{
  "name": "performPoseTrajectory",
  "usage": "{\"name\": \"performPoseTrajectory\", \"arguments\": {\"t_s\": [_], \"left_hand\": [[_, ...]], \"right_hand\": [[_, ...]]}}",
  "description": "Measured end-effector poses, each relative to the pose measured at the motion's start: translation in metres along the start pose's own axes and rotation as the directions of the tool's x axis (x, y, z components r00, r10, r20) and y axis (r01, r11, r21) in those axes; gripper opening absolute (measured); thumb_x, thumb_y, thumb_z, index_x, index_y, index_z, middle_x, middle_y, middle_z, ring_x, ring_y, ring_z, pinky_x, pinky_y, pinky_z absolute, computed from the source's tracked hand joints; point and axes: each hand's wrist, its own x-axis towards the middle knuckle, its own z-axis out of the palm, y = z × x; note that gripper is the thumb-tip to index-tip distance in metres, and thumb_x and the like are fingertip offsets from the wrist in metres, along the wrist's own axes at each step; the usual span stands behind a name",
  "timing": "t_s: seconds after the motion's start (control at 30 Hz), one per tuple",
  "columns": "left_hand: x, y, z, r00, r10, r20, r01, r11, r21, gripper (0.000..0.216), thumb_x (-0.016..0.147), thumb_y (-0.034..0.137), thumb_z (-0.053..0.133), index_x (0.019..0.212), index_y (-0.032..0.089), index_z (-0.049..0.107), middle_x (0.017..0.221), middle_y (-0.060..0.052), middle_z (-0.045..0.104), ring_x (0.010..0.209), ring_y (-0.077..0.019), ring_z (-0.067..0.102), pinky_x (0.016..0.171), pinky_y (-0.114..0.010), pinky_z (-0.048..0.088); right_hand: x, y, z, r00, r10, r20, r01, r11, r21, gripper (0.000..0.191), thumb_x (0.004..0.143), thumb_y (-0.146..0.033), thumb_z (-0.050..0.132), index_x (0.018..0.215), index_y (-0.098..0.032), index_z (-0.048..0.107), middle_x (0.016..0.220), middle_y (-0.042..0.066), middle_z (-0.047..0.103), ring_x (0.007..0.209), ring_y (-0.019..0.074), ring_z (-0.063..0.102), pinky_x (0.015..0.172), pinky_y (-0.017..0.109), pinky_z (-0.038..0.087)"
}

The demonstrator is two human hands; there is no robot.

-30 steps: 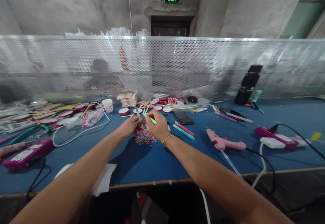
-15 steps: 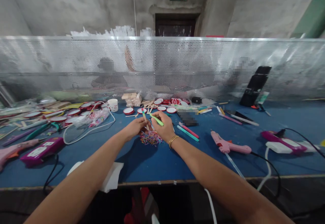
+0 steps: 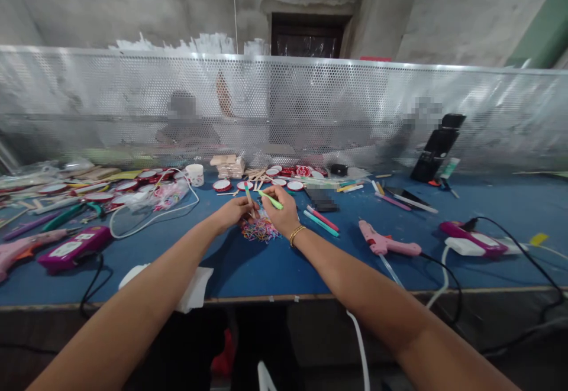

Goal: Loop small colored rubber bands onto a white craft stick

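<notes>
Both my hands meet over a small heap of coloured rubber bands (image 3: 260, 230) on the blue table (image 3: 275, 267). My right hand (image 3: 279, 211), with a gold bracelet at the wrist, is closed round a light green stick (image 3: 271, 200) that points up and to the left. My left hand (image 3: 233, 212) is pinched shut beside it, with a thin coloured stick (image 3: 247, 192) rising from its fingers. The fingertips of the two hands almost touch.
A pink glue gun (image 3: 385, 244) lies right of my hands, its cable running off the front edge. Purple devices (image 3: 73, 248) (image 3: 473, 238) lie at both sides. Red-and-white round discs (image 3: 222, 185), wooden sticks, a white cup (image 3: 194, 174) and a perforated metal screen (image 3: 310, 107) stand behind.
My hands keep their grip over the rubber bands. The view has shifted slightly, so the table and hands sit a little higher and further left in the picture.
</notes>
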Motion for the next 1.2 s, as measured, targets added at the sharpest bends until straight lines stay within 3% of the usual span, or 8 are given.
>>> {"name": "performPoseTrajectory", "arguments": {"t_s": [0.5,0.77,0.93,1.2], "left_hand": [[0.0003,0.0024,0.0020,0.999,-0.013,-0.036,0.013,1.000,-0.001,0.030,0.070,0.040,0.071,0.079,0.014,0.059,0.073,-0.006,0.067,0.055,-0.0113,0.060,0.048,-0.020,0.039],[0.0060,-0.0019,-0.0021,0.991,0.064,-0.116,-0.051,0.992,0.112,0.030,0.066,0.042,0.072,0.074,0.014,0.065,0.066,-0.002,0.063,0.049,-0.0097,0.053,0.041,-0.020,0.031],[0.0051,-0.0012,0.0006,0.997,0.038,-0.072,-0.029,0.991,0.127,0.028,0.066,0.041,0.072,0.073,0.015,0.065,0.057,-0.001,0.061,0.052,-0.0123,0.056,0.044,-0.020,0.035],[0.0036,-0.0014,-0.0017,0.996,0.071,-0.048,-0.063,0.987,0.149,0.034,0.066,0.047,0.071,0.072,0.015,0.062,0.062,-0.004,0.065,0.056,-0.0131,0.058,0.048,-0.021,0.038]], "right_hand": [[0.0046,-0.0050,-0.0030,0.999,-0.039,-0.010,0.039,0.999,-0.005,0.008,0.082,-0.027,0.048,0.084,-0.020,0.052,0.079,0.001,0.061,0.072,0.0133,0.056,0.071,0.026,0.045],[0.0043,-0.0049,-0.0027,0.999,-0.035,0.004,0.035,0.999,-0.006,0.011,0.084,-0.029,0.048,0.083,-0.020,0.053,0.077,0.000,0.060,0.069,0.0129,0.054,0.067,0.026,0.043],[0.0039,-0.0053,-0.0021,0.999,-0.040,-0.001,0.040,0.999,0.000,0.009,0.084,-0.028,0.048,0.082,-0.020,0.053,0.076,0.000,0.060,0.068,0.0125,0.054,0.067,0.026,0.043],[0.0028,-0.0032,-0.0002,1.000,-0.014,0.008,0.014,1.000,0.022,0.010,0.083,-0.029,0.049,0.085,-0.020,0.053,0.074,0.000,0.059,0.067,0.0131,0.055,0.067,0.026,0.044]]}}
